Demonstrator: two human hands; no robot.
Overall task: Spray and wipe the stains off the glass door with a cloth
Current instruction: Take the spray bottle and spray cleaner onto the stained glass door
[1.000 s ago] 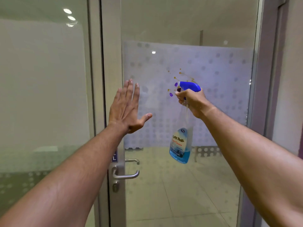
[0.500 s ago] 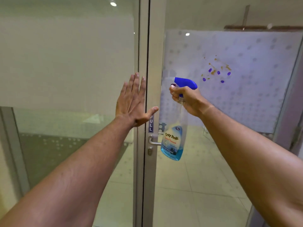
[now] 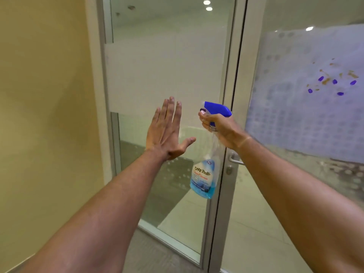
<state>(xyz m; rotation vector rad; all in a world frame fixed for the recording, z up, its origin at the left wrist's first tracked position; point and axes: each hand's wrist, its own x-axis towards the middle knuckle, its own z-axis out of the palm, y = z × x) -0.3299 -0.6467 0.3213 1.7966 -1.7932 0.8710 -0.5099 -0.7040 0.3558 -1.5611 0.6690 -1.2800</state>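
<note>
Item 1, as I log it: floor (image 3: 256, 233), pale tiles with thin joints, seen through the glass. On my side I read a darker grey strip (image 3: 157, 257).

Item 2: metal frame (image 3: 220, 194), standing on the floor between the fixed pane (image 3: 167, 75) and the glass door (image 3: 295, 134).

Item 3: the glass door, bearing a dotted frosted film (image 3: 285, 115). On the film I count stains (image 3: 334, 81): several purple blots among brown smears, clustered upper right.
</note>
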